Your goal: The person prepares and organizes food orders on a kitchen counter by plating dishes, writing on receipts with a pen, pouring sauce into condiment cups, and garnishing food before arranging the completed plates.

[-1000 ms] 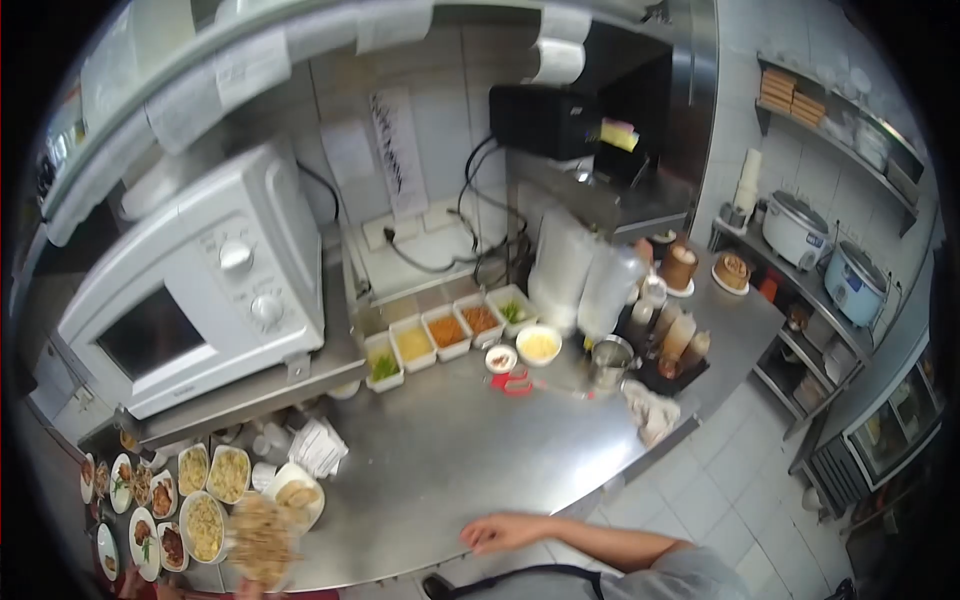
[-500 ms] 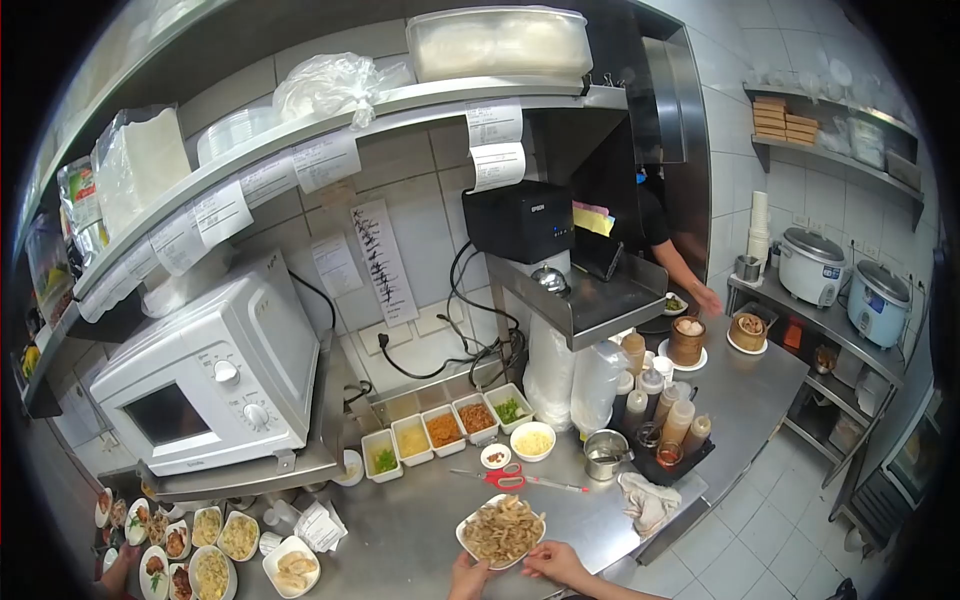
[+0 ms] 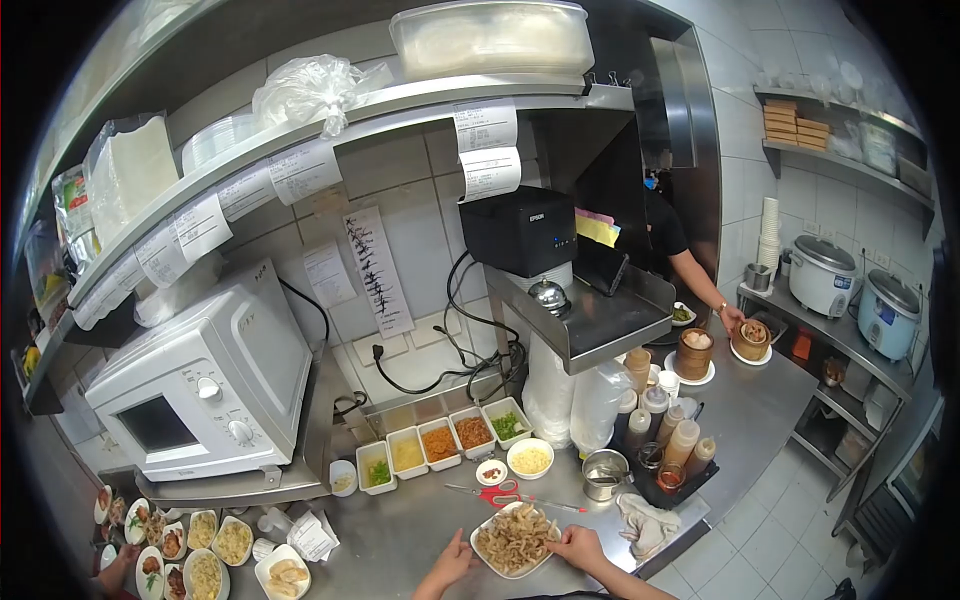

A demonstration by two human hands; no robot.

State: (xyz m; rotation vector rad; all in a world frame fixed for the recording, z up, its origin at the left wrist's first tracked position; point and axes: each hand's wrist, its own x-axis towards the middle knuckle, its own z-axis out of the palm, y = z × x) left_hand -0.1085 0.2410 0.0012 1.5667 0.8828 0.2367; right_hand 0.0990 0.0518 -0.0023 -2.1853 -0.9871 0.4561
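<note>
A white square dish (image 3: pixel 483 557) heaped with brown, crisp-looking strips of food (image 3: pixel 516 538) stands on the steel counter before me. My left hand (image 3: pixel 450 562) is just left of the dish, fingers stretched forward and holding nothing. At the right rim, my right hand (image 3: pixel 582 549) has its fingers pinched together against the edge of the food. What lies between those fingertips is hidden. Red-handled scissors (image 3: pixel 497 493) and a red pen (image 3: pixel 560 506) lie just behind the dish.
Trays of toppings (image 3: pixel 438 446) line the wall, near a bowl of yellow shreds (image 3: pixel 530 459). Several sauce bottles (image 3: pixel 680 442) and a metal pot (image 3: pixel 604 474) stand right, beside a cloth (image 3: pixel 648 524). Filled dishes (image 3: pixel 207 572) crowd the left. Another person's hand (image 3: pixel 732 318) touches a bamboo steamer (image 3: pixel 750 338).
My left hand has come off the dish and moved left. My right hand has shifted up along the right rim. The other person's hand has reached the right-hand steamer. The view has shifted slightly.
</note>
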